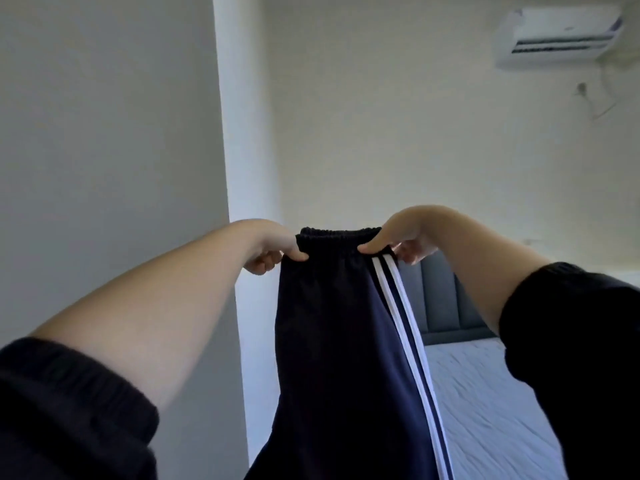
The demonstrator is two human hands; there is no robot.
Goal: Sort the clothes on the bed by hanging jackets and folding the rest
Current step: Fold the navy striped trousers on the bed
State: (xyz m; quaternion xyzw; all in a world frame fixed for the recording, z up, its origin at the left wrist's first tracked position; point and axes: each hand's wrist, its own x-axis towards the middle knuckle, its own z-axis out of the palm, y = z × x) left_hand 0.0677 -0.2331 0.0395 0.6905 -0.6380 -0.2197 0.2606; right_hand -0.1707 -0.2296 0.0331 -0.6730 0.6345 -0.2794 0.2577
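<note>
At chest height in front of the person, a pair of navy track pants (pixel 332 341) hangs in the air, well clear of the bed (pixel 485 393). The left hand (pixel 268 249) pinches one end of the elastic waistband (pixel 332 237) between thumb and curled fingers, and the right hand (pixel 398 237) pinches the other end the same way, so each grip is clenched on cloth. The waistband runs level from hand to hand. From that line the garment's long axis drops straight down, and the legs pass out of view at the bottom edge. The two white stripes (pixel 401 323) mark the side seam under the right hand.

The bed lies below and to the right, with its grey headboard (pixel 443 299) just behind the right wrist, so the right hand is the nearer one to it. As trousers these belong with the folding, and laying them flat probably means swinging the hanging length rightward and lowering it, legs first, onto the mattress.
</note>
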